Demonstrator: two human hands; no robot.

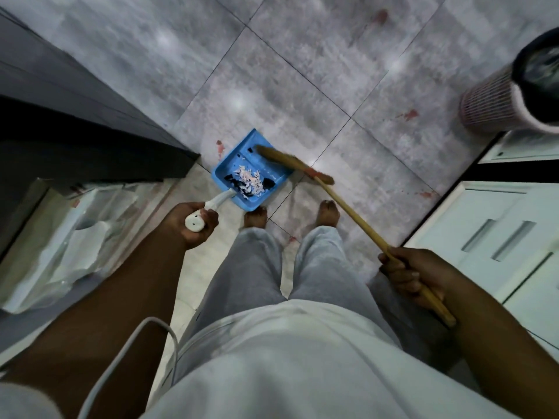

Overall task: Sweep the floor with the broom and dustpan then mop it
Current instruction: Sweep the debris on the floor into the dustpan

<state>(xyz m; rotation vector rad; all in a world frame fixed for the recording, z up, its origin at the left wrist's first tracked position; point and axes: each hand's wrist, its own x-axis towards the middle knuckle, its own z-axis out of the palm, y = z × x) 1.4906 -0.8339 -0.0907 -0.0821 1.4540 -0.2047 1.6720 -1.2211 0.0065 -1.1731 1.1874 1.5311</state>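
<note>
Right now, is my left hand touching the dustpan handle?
Touching. The head view shows the left hand with its fingers curled round the white end of the dustpan handle, no gap between them.

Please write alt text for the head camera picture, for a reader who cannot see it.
Seen from above, a standing person's left hand holds a blue dustpan of white scraps on grey floor tiles, while the right hand holds a wooden broom at its mouth.

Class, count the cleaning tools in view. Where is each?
2. The blue dustpan lies ahead of the feet, left hand gripping its handle; the broom, in the right hand, reaches bristles over the dustpan. More may lie off-frame.
</note>
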